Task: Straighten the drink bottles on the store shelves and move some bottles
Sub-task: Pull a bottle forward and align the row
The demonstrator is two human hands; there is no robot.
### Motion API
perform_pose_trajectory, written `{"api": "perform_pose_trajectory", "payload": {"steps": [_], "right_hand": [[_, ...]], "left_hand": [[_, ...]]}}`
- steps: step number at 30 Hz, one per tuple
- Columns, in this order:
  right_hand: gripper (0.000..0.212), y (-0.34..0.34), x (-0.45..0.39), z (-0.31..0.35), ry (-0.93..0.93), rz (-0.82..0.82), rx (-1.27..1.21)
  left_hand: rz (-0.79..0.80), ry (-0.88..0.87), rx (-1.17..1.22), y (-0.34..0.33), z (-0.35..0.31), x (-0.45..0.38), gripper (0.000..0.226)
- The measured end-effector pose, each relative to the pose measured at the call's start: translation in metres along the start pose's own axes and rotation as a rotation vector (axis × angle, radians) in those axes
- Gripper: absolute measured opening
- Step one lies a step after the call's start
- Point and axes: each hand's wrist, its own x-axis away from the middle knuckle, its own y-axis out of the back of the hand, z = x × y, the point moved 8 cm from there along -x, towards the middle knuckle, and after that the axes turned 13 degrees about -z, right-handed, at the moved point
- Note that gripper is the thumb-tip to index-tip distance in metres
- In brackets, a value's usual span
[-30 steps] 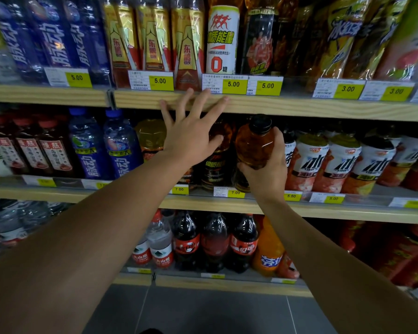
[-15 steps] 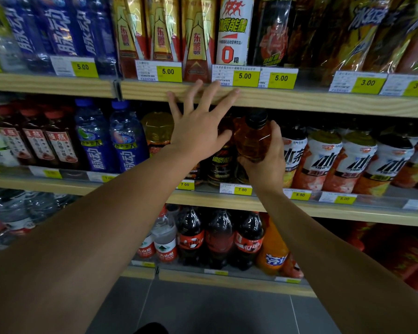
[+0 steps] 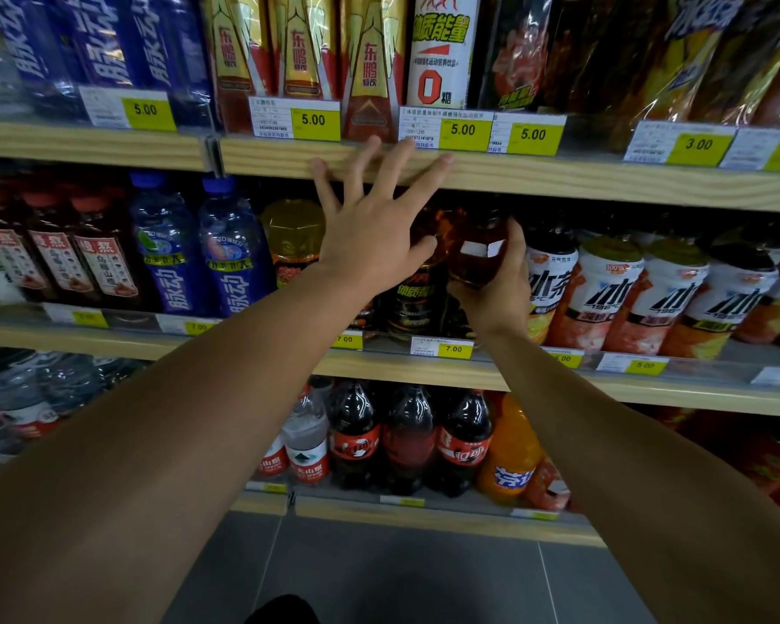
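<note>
Head view: two bare arms reach into the middle shelf (image 3: 424, 367) of a drinks aisle.

The right hand (image 3: 496, 290) is wrapped around an amber bottle (image 3: 476, 249), held tilted among the dark bottles, just left of the white-labelled tea bottles (image 3: 604, 299). The left hand (image 3: 370, 245) is spread wide, holding nothing, fingertips (image 3: 444, 160) against the wooden edge of the upper shelf (image 3: 604, 182).

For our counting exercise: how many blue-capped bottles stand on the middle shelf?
2, side by side left of the left hand: one further left, one nearer the hand. More may be hidden behind them.
</note>
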Motion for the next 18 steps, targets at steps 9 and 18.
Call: {"api": "perform_pose_trajectory", "payload": {"steps": [9, 18], "right_hand": [[0.093, 0.009, -0.016, 0.012, 0.134, -0.026, 0.356], [0.074, 0.014, -0.035, 0.022, 0.275, 0.01, 0.642]], "left_hand": [[-0.005, 0.001, 0.003, 0.0, 0.0, 0.0, 0.084], [-0.016, -0.001, -0.001, -0.001, 0.0, 0.001, 0.083]]}}
